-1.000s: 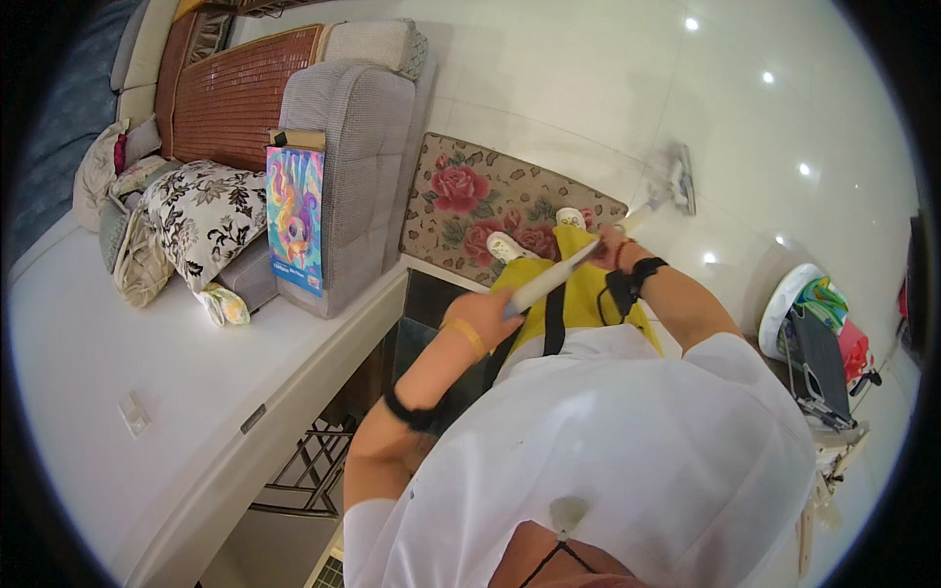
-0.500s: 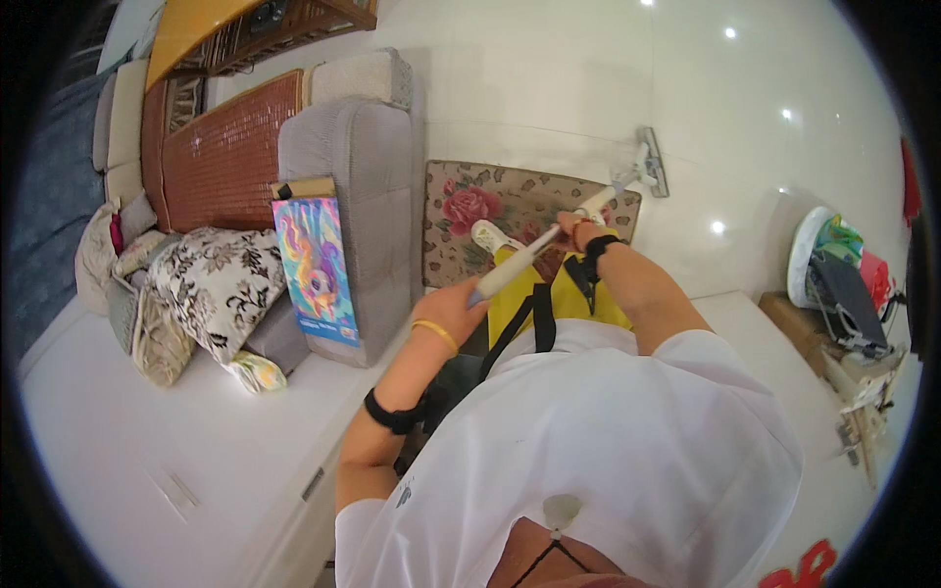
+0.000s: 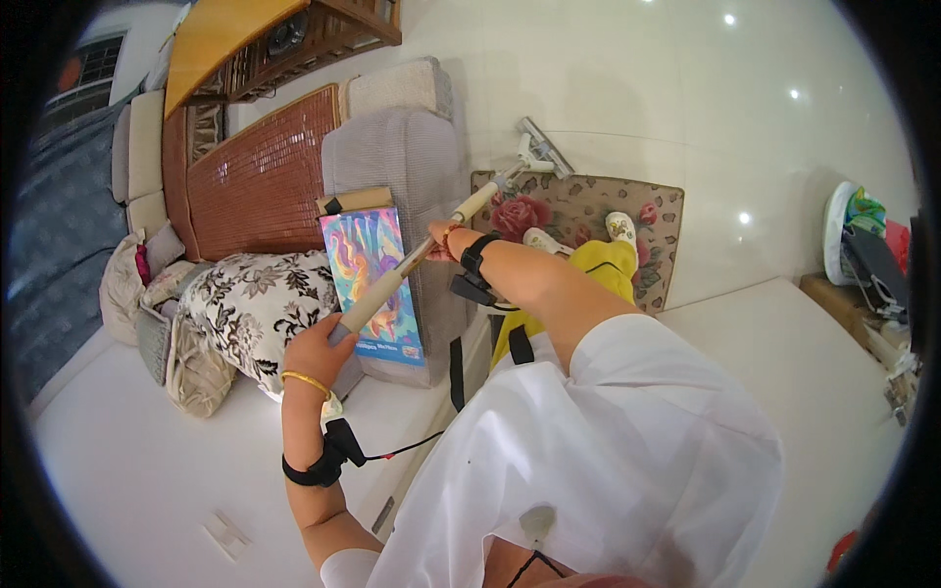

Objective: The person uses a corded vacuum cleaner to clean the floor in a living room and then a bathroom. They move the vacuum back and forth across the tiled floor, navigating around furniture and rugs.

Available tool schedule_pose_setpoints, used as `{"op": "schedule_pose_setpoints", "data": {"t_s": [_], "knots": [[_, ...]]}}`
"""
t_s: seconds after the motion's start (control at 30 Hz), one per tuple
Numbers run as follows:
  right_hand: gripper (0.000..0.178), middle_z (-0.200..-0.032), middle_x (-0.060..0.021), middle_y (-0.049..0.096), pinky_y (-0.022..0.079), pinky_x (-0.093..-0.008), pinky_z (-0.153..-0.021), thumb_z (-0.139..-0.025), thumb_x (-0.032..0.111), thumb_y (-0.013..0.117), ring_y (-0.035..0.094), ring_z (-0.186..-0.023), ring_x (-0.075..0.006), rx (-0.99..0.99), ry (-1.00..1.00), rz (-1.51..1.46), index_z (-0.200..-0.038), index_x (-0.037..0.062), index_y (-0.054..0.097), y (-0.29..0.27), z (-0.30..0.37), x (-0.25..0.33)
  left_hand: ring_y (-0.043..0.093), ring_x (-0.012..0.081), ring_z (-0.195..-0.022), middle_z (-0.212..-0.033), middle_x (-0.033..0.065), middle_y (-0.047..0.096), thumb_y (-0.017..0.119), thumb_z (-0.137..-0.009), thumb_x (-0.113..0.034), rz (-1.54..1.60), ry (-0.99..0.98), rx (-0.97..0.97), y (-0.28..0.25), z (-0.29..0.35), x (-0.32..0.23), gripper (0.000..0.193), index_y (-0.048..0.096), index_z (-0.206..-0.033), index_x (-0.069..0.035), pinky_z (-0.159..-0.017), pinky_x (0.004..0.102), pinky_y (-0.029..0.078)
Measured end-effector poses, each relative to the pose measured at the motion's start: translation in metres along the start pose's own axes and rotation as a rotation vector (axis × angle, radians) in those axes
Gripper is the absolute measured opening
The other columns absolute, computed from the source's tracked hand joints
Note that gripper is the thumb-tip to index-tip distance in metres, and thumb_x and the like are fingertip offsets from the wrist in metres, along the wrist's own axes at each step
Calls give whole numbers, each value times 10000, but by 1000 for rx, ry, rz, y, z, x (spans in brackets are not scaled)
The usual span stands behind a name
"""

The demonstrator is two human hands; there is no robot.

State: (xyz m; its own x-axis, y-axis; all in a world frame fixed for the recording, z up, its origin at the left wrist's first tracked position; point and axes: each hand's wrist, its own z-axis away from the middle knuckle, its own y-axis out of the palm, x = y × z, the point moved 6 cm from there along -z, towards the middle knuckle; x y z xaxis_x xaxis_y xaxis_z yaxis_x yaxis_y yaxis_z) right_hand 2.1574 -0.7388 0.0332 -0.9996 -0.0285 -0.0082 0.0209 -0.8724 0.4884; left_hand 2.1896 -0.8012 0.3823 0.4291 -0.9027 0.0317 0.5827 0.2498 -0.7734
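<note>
A long pale-handled mop [image 3: 377, 294] runs slantwise in front of me, from lower left up to its flat grey head [image 3: 546, 147] on the pale tiled floor. My left hand [image 3: 316, 353] is closed around the top end of the handle. Farther down the pole, my right hand [image 3: 443, 241] is wrapped round it. The mop head rests at the far edge of a floral floor mat [image 3: 655, 269]; its underside is hidden. Below the handle, a colourful boxed picture [image 3: 377, 328] leans on the grey sofa arm [image 3: 431, 176].
My shoes [image 3: 621, 227] stand on the mat. Left of me are a sofa with a brown woven seat mat [image 3: 260, 171], a flowered cushion [image 3: 260, 304] and a yellow-topped wooden table [image 3: 221, 39]. At the right, a cardboard box [image 3: 833, 304] holds assorted items beside the white wall.
The mop head has swung left across the floor, from beyond the mat's right end to near its far left side. Both hands have moved left with the handle, still gripping it.
</note>
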Motion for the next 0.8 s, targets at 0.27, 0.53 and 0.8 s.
{"op": "schedule_pose_setpoints", "data": {"t_s": [0.27, 0.53, 0.8], "knots": [[144, -646, -61, 479, 496, -348, -566, -807, 194, 413, 536, -586, -208, 273, -195, -315, -777, 55, 385, 34, 55, 57, 567, 297, -637, -669, 139, 579, 553, -719, -297, -470, -17, -61, -35, 31, -91, 413, 460, -1078, -116, -557, 393, 443], [127, -681, -34, 470, 492, -388, -627, -798, 162, 439, 537, -656, -207, 429, -97, -331, -791, 56, 369, -31, 112, 34, 545, 289, -583, -699, 128, 545, 581, -698, -251, -341, -38, -143, -3, 103, -147, 479, 429, -1127, -103, -501, 385, 433], [264, -526, -44, 400, 440, -344, -524, -795, 218, 474, 444, -500, -194, 505, 37, -374, -593, 77, 378, -96, 106, 31, 528, 274, -634, -729, 122, 499, 598, -682, -192, -61, 26, -309, 74, 121, -234, 511, 419, -1137, -43, -541, 359, 444]]}}
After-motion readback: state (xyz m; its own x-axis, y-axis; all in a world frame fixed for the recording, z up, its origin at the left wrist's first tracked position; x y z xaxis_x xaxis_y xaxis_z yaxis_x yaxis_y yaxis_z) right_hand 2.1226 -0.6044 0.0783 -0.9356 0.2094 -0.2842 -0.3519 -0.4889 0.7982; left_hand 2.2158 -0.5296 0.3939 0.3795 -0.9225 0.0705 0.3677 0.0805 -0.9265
